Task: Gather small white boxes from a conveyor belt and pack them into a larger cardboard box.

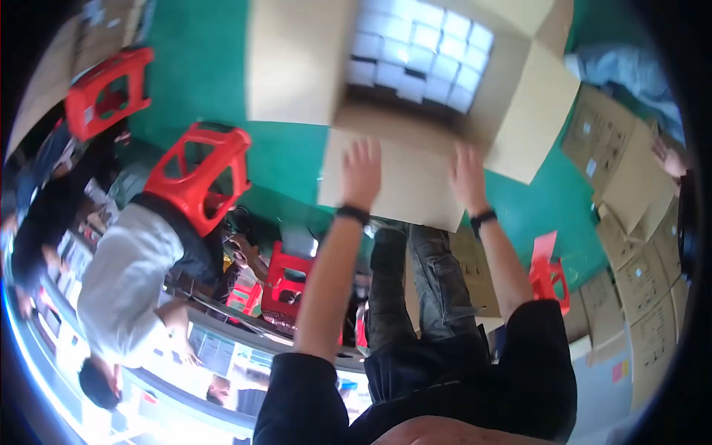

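Observation:
A large open cardboard box (500, 89) stands on the floor in front of me, its flaps folded outward. White rectangular packs (423, 48) lie inside in several rows, with dark gaps at the near side. My left hand (361, 174) is over the left part of the near flap (408, 178), fingers stretched out toward the opening. At that flap's right edge is my right hand (467, 178), also with fingers extended. Neither hand holds anything. Slight blur hides whether the palms press on the cardboard. Dark bands circle both wrists.
Red plastic stools (200, 174) stand to the left, and another red stool (549, 282) is at the right. Stacked cardboard boxes (645, 282) line the right side, where another person's hand (670, 157) shows. A person in a white shirt (122, 271) sits at a bright workbench.

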A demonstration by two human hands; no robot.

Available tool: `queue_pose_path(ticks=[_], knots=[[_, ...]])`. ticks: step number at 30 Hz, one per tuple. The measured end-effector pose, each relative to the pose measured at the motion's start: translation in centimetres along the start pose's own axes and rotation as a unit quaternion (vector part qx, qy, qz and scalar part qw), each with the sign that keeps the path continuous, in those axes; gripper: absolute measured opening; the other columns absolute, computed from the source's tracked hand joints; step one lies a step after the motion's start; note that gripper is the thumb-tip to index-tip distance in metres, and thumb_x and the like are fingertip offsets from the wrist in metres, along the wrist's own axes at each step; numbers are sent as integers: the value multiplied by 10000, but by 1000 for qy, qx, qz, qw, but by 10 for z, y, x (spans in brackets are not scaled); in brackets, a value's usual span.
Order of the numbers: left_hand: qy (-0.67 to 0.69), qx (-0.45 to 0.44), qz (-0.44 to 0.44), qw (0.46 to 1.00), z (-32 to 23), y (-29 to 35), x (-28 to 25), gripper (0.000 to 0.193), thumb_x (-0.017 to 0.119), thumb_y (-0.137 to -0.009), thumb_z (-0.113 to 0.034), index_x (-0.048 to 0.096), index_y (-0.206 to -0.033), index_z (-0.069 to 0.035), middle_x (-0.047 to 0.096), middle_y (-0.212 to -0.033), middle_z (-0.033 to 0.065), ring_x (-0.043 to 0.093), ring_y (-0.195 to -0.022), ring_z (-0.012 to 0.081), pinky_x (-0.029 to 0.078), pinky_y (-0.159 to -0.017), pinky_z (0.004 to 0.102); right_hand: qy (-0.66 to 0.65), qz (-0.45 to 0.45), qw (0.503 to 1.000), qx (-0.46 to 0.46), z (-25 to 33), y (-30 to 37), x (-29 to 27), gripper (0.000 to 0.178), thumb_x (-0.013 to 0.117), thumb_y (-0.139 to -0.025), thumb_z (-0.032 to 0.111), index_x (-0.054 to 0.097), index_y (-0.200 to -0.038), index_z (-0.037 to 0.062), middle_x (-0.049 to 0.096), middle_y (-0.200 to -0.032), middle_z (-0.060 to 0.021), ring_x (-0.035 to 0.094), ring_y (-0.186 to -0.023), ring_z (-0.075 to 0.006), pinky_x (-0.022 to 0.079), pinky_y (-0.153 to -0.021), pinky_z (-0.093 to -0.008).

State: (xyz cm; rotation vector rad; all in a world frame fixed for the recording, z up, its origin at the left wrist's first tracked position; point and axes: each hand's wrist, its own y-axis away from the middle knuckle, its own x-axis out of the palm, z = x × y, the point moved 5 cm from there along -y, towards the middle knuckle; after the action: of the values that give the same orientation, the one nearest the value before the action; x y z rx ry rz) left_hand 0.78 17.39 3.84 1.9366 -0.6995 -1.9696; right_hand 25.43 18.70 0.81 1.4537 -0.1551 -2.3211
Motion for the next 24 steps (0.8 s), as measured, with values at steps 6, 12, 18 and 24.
queue_pose_path(ticks=[6, 12, 18, 24], knots=[[267, -243, 203, 910, -74, 390, 41, 553, 501, -921, -215, 374, -1448, -110, 597, -1256, 212, 583, -1149, 376, 468, -952, 548, -9, 206, 979, -2, 24, 202, -15, 257, 449, -979, 205, 606, -1011, 4, 634, -991, -284, 601, -917, -472, 482, -815, -539], [508, -632, 237, 536, -134, 700, 98, 529, 626, -876, -241, 508, -1313, 34, 613, -1227, 233, 622, -1106, 378, 517, -915, 447, -18, 209, 978, 3, 28, 191, -29, 229, 581, -861, 180, 645, -1002, 11, 659, -958, -257, 641, -897, -415, 502, -770, -490], [356, -893, -137, 237, -237, 813, 153, 709, 609, -775, -68, 340, -1424, 25, 510, -1274, 295, 508, -1166, 464, 439, -1002, 485, 16, 331, 939, -93, 138, 171, -57, 232, 610, -810, 141, 677, -1001, 27, 686, -956, -213, 663, -909, -340, 510, -774, -427], [433, -882, -123, 138, -264, 770, 171, 808, 626, -774, -186, 278, -1467, 41, 362, -1395, 374, 330, -1308, 541, 269, -1132, 545, 47, 391, 878, -271, 244, 196, 42, 250, 622, -858, 205, 696, -1043, 53, 716, -987, -164, 682, -925, -326, 524, -834, -402]])
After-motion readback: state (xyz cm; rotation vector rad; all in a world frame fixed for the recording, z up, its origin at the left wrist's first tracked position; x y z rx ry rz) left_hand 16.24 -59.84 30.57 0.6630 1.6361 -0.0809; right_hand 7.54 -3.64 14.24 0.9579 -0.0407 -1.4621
